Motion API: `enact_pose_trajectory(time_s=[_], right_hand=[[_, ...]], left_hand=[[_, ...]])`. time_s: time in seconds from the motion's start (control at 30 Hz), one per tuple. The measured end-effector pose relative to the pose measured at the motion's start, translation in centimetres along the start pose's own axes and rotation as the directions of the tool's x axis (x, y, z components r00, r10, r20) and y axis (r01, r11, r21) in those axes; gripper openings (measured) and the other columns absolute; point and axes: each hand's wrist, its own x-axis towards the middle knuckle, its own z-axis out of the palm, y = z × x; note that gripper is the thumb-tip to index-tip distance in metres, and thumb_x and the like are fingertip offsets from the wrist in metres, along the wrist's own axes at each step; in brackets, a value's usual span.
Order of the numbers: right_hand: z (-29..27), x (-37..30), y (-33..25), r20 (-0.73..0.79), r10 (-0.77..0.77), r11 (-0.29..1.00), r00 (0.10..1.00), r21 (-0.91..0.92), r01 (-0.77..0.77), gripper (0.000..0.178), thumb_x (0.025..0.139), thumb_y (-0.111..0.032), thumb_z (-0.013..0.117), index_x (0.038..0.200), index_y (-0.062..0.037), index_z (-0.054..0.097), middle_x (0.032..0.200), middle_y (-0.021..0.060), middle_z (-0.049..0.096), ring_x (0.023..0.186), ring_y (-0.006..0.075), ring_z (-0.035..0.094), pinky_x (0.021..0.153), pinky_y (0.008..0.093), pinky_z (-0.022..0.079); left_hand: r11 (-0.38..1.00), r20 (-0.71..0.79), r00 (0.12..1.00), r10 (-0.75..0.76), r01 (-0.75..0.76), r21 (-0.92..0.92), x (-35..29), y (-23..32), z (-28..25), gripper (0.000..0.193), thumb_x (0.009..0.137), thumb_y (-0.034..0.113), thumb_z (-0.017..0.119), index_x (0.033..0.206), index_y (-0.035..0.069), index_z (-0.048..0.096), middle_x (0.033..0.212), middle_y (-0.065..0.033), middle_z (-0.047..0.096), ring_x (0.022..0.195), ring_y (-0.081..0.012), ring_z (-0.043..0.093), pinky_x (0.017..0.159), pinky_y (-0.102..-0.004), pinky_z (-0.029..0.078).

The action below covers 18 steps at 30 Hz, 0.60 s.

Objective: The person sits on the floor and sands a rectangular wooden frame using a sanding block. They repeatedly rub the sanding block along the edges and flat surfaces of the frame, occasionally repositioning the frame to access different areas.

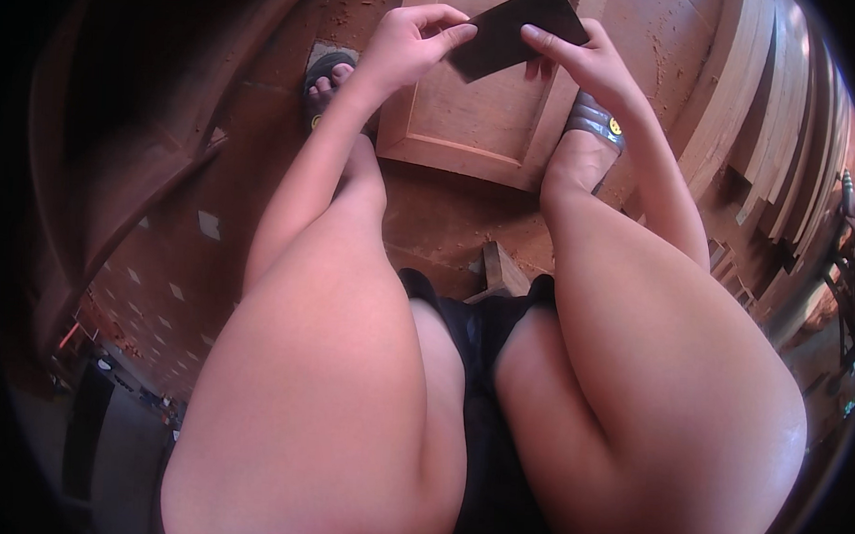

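Note:
A dark, flat sheet of sandpaper (511, 35) is held up at the top of the view, tilted with its right end higher. My left hand (411, 50) pinches its left edge between thumb and fingers. On the other side, my right hand (585, 61) grips the right part, thumb on the upper face and fingers underneath. Below the sheet, a framed wooden panel (450, 153) lies on the floor between my feet. The sheet and hands cover part of that panel.
Long wooden boards (735, 99) are stacked at the right. Dark brown wooden furniture (160, 107) stands at the left. Wood shavings lie on the reddish floor (662, 30). A wooden piece (505, 272) shows between my knees, and sandalled feet flank the panel.

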Motion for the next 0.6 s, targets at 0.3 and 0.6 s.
enact_pose_trajectory(time_s=[0.3, 0.6], right_hand=[[-0.6, 5.7, -3.0, -0.298, -0.487, 0.792, 0.821, -0.548, 0.270, 0.020, 0.097, -0.015, 0.069, 0.104, 0.0039, 0.074, 0.087, 0.0128, 0.076, 0.077, 0.0224, 0.073, 0.071, 0.0356, 0.056], [5.3, 6.6, 1.3, 0.383, -0.541, -0.053, 0.748, -0.904, 0.424, 0.020, 0.081, -0.012, 0.066, 0.098, -0.0004, 0.070, 0.090, 0.0095, 0.071, 0.089, 0.0239, 0.072, 0.066, 0.0346, 0.060]], left_hand=[[0.985, -0.191, 0.981, 0.034, 0.000, 0.175, 0.5, 0.0, -0.1, 0.026, 0.098, 0.017, 0.071, 0.122, 0.005, 0.072, 0.090, -0.0020, 0.073, 0.078, -0.0077, 0.066, 0.070, -0.0235, 0.053], [0.998, -0.477, 0.879, 0.013, -0.037, -0.042, 0.0, -1.6, -2.3, 0.021, 0.100, 0.013, 0.067, 0.118, 0.004, 0.073, 0.085, -0.0005, 0.071, 0.073, -0.0056, 0.064, 0.066, -0.0215, 0.051]])
